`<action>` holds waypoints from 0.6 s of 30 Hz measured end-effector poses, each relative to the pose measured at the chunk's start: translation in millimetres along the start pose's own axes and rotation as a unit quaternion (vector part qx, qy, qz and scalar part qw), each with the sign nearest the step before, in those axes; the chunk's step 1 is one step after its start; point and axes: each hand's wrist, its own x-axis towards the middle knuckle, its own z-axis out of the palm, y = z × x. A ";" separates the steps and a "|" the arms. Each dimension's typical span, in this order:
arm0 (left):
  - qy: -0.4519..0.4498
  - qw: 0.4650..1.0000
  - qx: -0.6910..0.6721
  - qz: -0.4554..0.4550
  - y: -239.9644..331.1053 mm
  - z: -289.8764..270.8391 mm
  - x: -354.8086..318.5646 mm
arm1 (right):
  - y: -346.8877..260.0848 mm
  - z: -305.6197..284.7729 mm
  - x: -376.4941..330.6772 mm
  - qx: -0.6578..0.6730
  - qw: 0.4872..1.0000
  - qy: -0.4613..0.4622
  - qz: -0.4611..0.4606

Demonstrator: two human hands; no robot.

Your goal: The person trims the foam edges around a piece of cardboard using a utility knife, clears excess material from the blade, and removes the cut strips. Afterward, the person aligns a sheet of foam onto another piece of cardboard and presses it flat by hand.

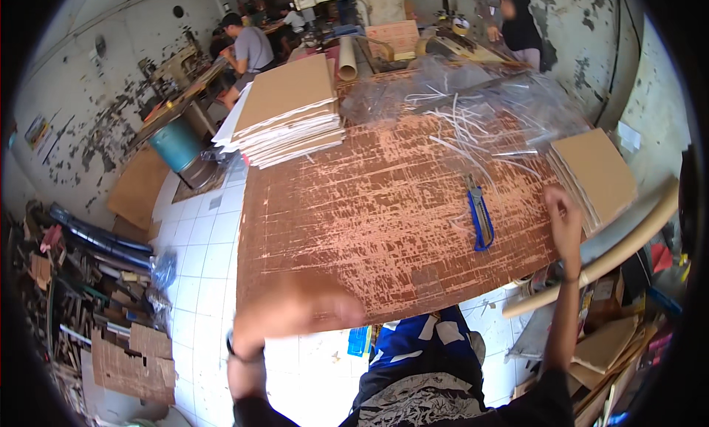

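At the right edge of the scored reddish-brown table (317, 213), flat brown cardboard sheets (598, 172) are flanked by the right hand (565, 211), loosely curled, hold unclear. Left hand (295, 305) blurred near left; opening can't be told. Sheet handling seems in hand; an edge pinch is called for.

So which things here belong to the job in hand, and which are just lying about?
Likely in the job:
- low board pile by the right hand
- blue cutter
- tall board stack

Apparently lying about:
- teal drum
- torn cardboard
- long brown tube
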 end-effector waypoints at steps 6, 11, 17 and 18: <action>0.292 0.914 0.278 -0.039 -102.5 -122.2 127.8 | -11.9 28.1 -45.6 0.036 0.998 0.005 0.053; 0.334 0.899 0.279 -0.037 -228.3 -149.7 176.7 | -11.1 27.7 -41.8 0.013 0.997 -0.035 0.065; 0.277 0.919 0.230 -0.159 -242.6 -148.8 178.9 | -23.4 25.5 -47.1 0.020 0.995 0.018 0.095; 0.257 0.925 0.229 -0.162 -235.9 -150.7 182.0 | -24.8 25.0 -47.1 0.020 0.995 0.016 0.099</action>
